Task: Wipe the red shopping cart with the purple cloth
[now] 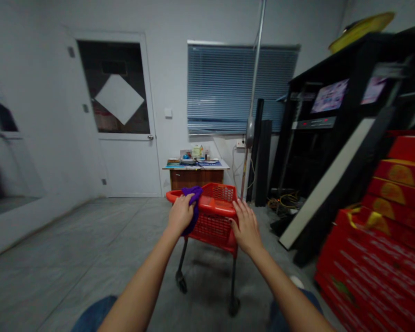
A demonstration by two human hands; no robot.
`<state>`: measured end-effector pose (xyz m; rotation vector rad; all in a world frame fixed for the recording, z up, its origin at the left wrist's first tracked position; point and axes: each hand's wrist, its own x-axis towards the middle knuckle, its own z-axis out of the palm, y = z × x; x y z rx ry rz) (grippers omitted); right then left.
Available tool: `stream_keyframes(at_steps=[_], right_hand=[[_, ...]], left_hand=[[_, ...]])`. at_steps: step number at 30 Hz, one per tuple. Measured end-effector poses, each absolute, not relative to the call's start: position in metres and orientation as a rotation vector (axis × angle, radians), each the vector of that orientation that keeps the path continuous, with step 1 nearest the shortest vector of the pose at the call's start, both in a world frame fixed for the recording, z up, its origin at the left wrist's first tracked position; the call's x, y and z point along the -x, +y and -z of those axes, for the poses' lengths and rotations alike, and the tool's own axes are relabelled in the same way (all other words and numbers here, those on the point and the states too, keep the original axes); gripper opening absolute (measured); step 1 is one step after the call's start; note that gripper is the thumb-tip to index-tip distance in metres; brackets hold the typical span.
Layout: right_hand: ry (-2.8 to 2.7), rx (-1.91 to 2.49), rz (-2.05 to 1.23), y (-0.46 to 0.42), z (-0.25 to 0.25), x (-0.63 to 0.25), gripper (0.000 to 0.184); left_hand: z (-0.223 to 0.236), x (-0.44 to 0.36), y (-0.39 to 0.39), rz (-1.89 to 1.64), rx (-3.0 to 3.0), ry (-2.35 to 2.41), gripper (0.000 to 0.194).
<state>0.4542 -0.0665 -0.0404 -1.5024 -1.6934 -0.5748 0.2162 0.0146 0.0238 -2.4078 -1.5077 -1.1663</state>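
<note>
In front of me on the floor stands a small red plastic shopping cart [210,226] with dark legs and wheels. My left hand [182,212] is closed on a purple cloth [193,221], which is draped over the left part of the cart's red handle [216,206]. Against the right end of the handle rests my right hand [245,226], its fingers stretched out and lying on the cart's rim and side. No cloth or other thing shows in the right hand. The cart's basket is partly hidden behind the handle.
Stacked red boxes [373,267] stand close on the right, beside a leaning white board [328,180] and a black rack [359,60]. Behind the cart is a small wooden desk [195,177] with several items. A white door [131,166] is at the back left.
</note>
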Motion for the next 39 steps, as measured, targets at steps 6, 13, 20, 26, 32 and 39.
stream_keyframes(at_steps=[6,13,20,26,32,39], right_hand=[[-1.764,1.429,0.505,-0.063,0.042,-0.431,0.066],[-1.852,1.385,0.545,-0.069,0.039,-0.414,0.072],[-1.870,1.319,0.478,-0.068,0.042,-0.396,0.081],[-1.909,1.214,0.424,-0.064,0.046,-0.389,0.083],[-1.928,1.223,0.427,-0.072,0.058,-0.402,0.086],[-1.903,1.264,0.310,-0.052,0.093,-0.428,0.080]], left_hand=[[-0.017,-0.241,-0.012,1.086,2.379,-1.448,0.039],[-0.016,-0.245,-0.012,1.040,2.453,-1.363,0.040],[-0.008,-0.209,0.003,1.229,2.289,-1.560,0.040],[-0.002,-0.240,-0.026,1.170,2.394,-1.330,0.037],[-0.008,-0.219,-0.008,1.139,2.412,-1.313,0.037],[-0.012,-0.236,-0.026,1.100,2.360,-1.331,0.033]])
